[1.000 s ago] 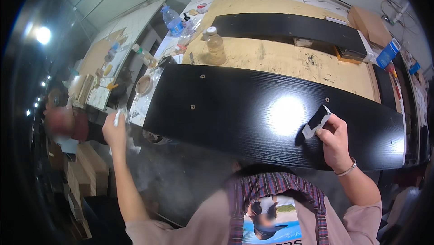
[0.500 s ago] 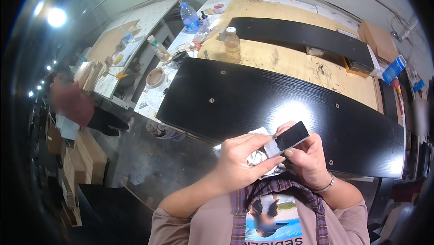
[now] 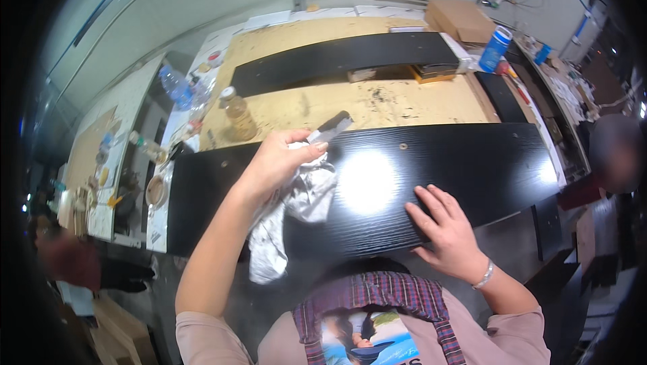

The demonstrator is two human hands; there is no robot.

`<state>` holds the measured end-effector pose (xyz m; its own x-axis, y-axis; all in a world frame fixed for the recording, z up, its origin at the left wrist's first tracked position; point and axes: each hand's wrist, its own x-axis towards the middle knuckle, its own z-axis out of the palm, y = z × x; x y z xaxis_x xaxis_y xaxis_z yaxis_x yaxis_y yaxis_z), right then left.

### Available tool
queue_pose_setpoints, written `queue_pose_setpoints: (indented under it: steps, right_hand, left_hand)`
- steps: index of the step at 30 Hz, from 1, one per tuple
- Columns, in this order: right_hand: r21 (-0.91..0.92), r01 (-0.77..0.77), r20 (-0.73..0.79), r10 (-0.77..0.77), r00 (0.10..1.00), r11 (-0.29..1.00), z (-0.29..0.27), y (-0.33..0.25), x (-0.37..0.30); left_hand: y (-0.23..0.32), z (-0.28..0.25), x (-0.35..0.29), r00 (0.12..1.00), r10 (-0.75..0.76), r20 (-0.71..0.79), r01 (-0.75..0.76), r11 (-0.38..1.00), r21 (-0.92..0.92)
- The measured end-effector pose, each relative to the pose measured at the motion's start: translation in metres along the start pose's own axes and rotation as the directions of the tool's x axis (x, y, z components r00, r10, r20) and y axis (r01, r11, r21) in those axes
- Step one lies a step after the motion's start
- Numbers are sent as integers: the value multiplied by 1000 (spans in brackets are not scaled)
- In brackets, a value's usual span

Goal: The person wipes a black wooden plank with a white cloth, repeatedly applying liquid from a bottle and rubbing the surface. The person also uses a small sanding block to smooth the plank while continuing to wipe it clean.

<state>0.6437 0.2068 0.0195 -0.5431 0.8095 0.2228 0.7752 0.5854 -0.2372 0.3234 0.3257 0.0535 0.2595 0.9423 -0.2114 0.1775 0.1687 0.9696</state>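
Observation:
My left hand (image 3: pixel 271 165) is raised over a long black wood-grain panel (image 3: pixel 475 156), its fingers closed on a small flat black-and-grey piece (image 3: pixel 334 126) that looks like a scraper blade. A white, stained cloth (image 3: pixel 311 193) is bunched in the same hand and hangs down over the panel and its near edge. To the right, my right hand (image 3: pixel 446 237) rests at the panel's near edge with fingers spread, holding nothing. Several small round fittings dot the panel's surface, and a bright light reflects off its middle.
Behind the panel is a stained plywood board (image 3: pixel 394 105) with a second black panel (image 3: pixel 344 58). A capped bottle of yellowish liquid (image 3: pixel 239 115) stands at left, near a round tub (image 3: pixel 157 191). A blue canister (image 3: pixel 495 49) is at back right. Two other people are at the sides.
Both hands were together at my chest on the piece and cloth. My left hand has carried both forward over the panel; my right hand has let go and come down onto it. My view has turned right.

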Motion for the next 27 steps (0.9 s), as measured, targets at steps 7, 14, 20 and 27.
queue_pose_setpoints:
  steps: [7, 14, 20, 27]
  right_hand:
    - [-71, -10, -124, 1, 992, 997, 19, 1, -11]
    - [-209, -17, -398, -69, 915, 978, 30, -5, -22]
    - [-232, 65, -396, -156, 905, 970, 23, -4, -25]
    - [-285, 259, -446, -367, 816, 923, -54, -4, 18]
  left_hand:
    - [-8, 13, 20, 994, 106, -5, -105, 990, 91]
    - [-2, 23, -7, 1000, 23, -4, -23, 999, 38]
    - [22, -26, -76, 963, 241, -119, -217, 958, 189]
    - [23, -166, -265, 327, 683, -653, -556, 698, 452]
